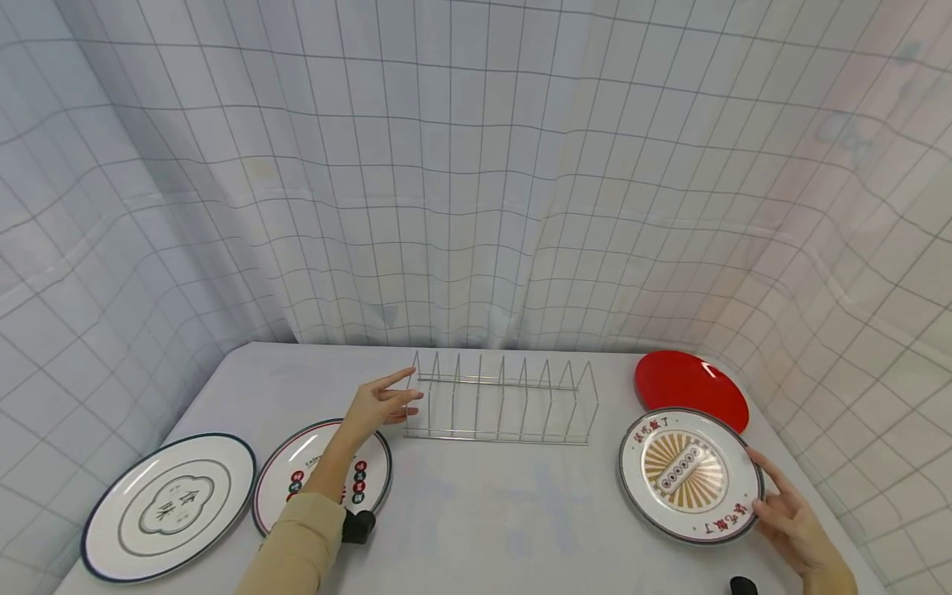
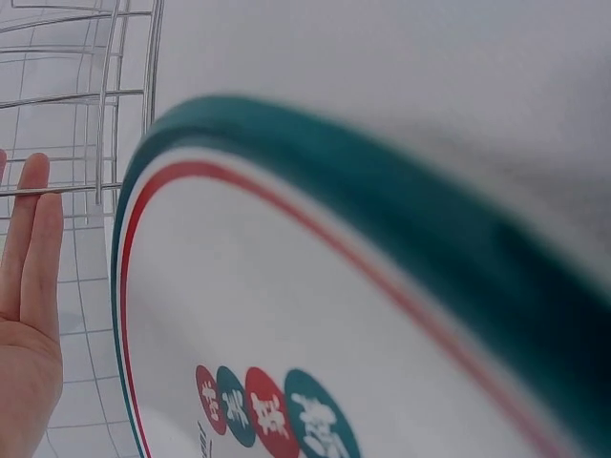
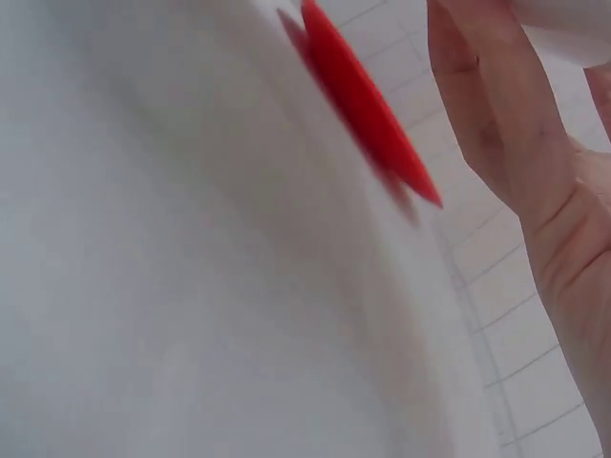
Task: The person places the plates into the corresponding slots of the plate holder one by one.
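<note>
At the left end of a wire plate rack (image 1: 498,438), my left hand (image 1: 381,406) holds its fingers nearly straight, fingertips right at the end wires. The left wrist view shows those fingers (image 2: 43,253) against a thin wire. Beneath my left forearm lies a white plate (image 1: 278,483) with a red inner line, a dark green rim and round lettered marks, partly hidden by the arm. My right hand (image 1: 794,522) pinches the right edge of a white plate (image 1: 687,516) with a gold sunburst and red characters. This plate overlaps a red plate (image 1: 692,384) behind it.
A white oval plate (image 1: 201,529) with a dark blue rim lies at the far left, beside the lettered plate. The white table (image 1: 483,512) ends at a grid-patterned curtain (image 1: 476,207) at the back and sides. Black wrist straps show near both hands.
</note>
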A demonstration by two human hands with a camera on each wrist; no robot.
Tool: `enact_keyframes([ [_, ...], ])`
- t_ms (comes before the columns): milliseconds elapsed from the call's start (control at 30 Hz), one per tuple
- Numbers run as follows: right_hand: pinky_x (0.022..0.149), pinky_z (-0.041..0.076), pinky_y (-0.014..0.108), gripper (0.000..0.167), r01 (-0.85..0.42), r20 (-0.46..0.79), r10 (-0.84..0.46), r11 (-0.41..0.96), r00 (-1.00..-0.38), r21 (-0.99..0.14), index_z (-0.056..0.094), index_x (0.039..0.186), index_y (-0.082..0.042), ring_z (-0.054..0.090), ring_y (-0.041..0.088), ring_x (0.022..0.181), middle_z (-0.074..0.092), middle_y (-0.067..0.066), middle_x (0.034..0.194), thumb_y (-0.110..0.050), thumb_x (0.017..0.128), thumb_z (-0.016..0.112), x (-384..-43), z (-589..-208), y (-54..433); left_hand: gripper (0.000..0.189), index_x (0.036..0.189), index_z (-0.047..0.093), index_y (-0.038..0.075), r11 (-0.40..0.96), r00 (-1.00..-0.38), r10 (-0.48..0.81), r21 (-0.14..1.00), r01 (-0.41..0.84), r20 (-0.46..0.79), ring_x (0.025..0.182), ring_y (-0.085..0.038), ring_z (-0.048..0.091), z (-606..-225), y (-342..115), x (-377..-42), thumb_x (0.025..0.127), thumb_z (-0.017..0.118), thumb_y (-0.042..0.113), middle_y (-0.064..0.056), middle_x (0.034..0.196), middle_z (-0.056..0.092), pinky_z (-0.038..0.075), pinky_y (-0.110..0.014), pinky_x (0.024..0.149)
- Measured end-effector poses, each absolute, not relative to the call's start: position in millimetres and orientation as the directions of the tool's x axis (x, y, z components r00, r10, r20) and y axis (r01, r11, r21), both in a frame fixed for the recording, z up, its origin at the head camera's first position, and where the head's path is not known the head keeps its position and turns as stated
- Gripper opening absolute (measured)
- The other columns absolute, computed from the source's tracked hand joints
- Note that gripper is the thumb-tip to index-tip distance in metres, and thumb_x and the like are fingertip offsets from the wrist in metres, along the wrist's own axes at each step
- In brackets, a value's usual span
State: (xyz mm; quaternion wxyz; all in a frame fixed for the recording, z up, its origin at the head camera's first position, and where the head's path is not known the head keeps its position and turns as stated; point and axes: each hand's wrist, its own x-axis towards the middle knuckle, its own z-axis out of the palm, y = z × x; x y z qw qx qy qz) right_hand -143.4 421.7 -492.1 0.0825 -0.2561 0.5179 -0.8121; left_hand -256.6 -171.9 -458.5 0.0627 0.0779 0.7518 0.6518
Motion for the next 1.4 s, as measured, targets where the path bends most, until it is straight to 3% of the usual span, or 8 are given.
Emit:
enact_keyframes([
  [167, 0.083, 0.051, 0.031, 0.070, -0.249, 0.523, -0.357, -0.588, -0.774, -0.770, 0.013, 0.147, -0.008, 0.058, 0.023, 0.104, 0.048, 0.013, 0.129, 0.026, 0.085, 0.018, -158.4, -462.8, 407.5, 0.059, 0.140, 0.038, 0.011, 0.146, -0.980, 0.197, 0.989, 0.034, 0.005, 0.091, -0.027, 0.066, -459.1, -172.3, -256.0, 0.088, 0.061, 0.029, -0.014, 0.111, 0.064, 0.053, -0.036, 0.078],
  [300, 0.083, 0.051, 0.032, 0.069, -0.308, 0.564, -0.311, -0.592, -0.765, -0.744, 0.014, 0.146, -0.004, 0.057, 0.025, 0.106, 0.043, 0.015, 0.132, 0.027, 0.085, 0.021, -173.0, -435.9, 383.5, 0.059, 0.140, 0.039, 0.012, 0.145, -0.981, 0.192, 0.989, 0.028, 0.000, 0.092, -0.026, 0.066, -459.3, -173.0, -255.6, 0.088, 0.061, 0.029, -0.014, 0.111, 0.064, 0.053, -0.036, 0.078],
  [500, 0.077, 0.053, 0.031, 0.064, -0.319, 0.482, -0.257, -0.486, -0.838, -0.814, 0.023, 0.145, -0.008, 0.059, 0.019, 0.100, 0.045, 0.009, 0.127, 0.021, 0.088, 0.032, -194.2, -404.5, 328.0, 0.058, 0.140, 0.039, 0.015, 0.143, -0.981, 0.196, 0.990, 0.019, -0.009, 0.093, -0.025, 0.065, -458.6, -173.6, -254.5, 0.088, 0.061, 0.029, -0.013, 0.112, 0.064, 0.053, -0.036, 0.080],
  [633, 0.077, 0.053, 0.027, 0.061, -0.250, 0.342, -0.197, -0.381, -0.919, -0.890, 0.027, 0.144, -0.017, 0.058, 0.014, 0.095, 0.049, 0.005, 0.122, 0.011, 0.092, 0.041, -206.1, -391.5, 284.6, 0.057, 0.140, 0.039, 0.016, 0.137, -0.980, 0.196, 0.990, 0.015, -0.012, 0.093, -0.025, 0.065, -458.5, -173.1, -254.5, 0.088, 0.061, 0.029, -0.012, 0.111, 0.064, 0.052, -0.037, 0.081],
  [767, 0.078, 0.052, 0.026, 0.061, -0.174, 0.232, -0.177, -0.295, -0.956, -0.940, 0.026, 0.144, -0.021, 0.055, 0.012, 0.095, 0.042, 0.006, 0.124, 0.004, 0.092, 0.046, -217.1, -382.9, 242.6, 0.057, 0.140, 0.040, 0.014, 0.131, -0.981, 0.194, 0.991, 0.014, -0.012, 0.092, -0.025, 0.066, -459.5, -172.5, -255.1, 0.088, 0.061, 0.029, -0.012, 0.110, 0.065, 0.053, -0.036, 0.080],
  [1000, 0.078, 0.053, 0.030, 0.068, -0.128, 0.182, -0.227, -0.234, -0.957, -0.964, 0.023, 0.145, -0.019, 0.055, 0.014, 0.094, 0.040, 0.016, 0.124, 0.009, 0.089, 0.050, -233.6, -374.6, 179.7, 0.057, 0.139, 0.041, 0.015, 0.129, -0.982, 0.191, 0.992, 0.015, -0.010, 0.093, -0.027, 0.065, -460.6, -172.3, -255.1, 0.087, 0.062, 0.029, -0.013, 0.109, 0.065, 0.053, -0.037, 0.079],
  [1167, 0.076, 0.054, 0.033, 0.069, -0.150, 0.184, -0.255, -0.148, -0.949, -0.978, 0.028, 0.144, -0.020, 0.058, 0.016, 0.090, 0.046, 0.017, 0.111, 0.005, 0.086, 0.057, -241.1, -369.2, 144.1, 0.057, 0.139, 0.042, 0.016, 0.134, -0.983, 0.185, 0.991, 0.015, -0.010, 0.093, -0.026, 0.065, -459.2, -171.6, -254.0, 0.088, 0.062, 0.029, -0.014, 0.109, 0.065, 0.053, -0.037, 0.079],
  [1400, 0.074, 0.054, 0.038, 0.068, -0.227, 0.228, -0.267, -0.035, -0.936, -0.973, 0.033, 0.142, -0.019, 0.056, 0.020, 0.088, 0.047, 0.024, 0.108, 0.002, 0.084, 0.061, -244.2, -359.6, 104.5, 0.057, 0.138, 0.042, 0.016, 0.142, -0.985, 0.171, 0.990, 0.005, -0.020, 0.091, -0.026, 0.066, -459.4, -171.1, -254.3, 0.087, 0.062, 0.030, -0.014, 0.108, 0.065, 0.053, -0.037, 0.079],
])
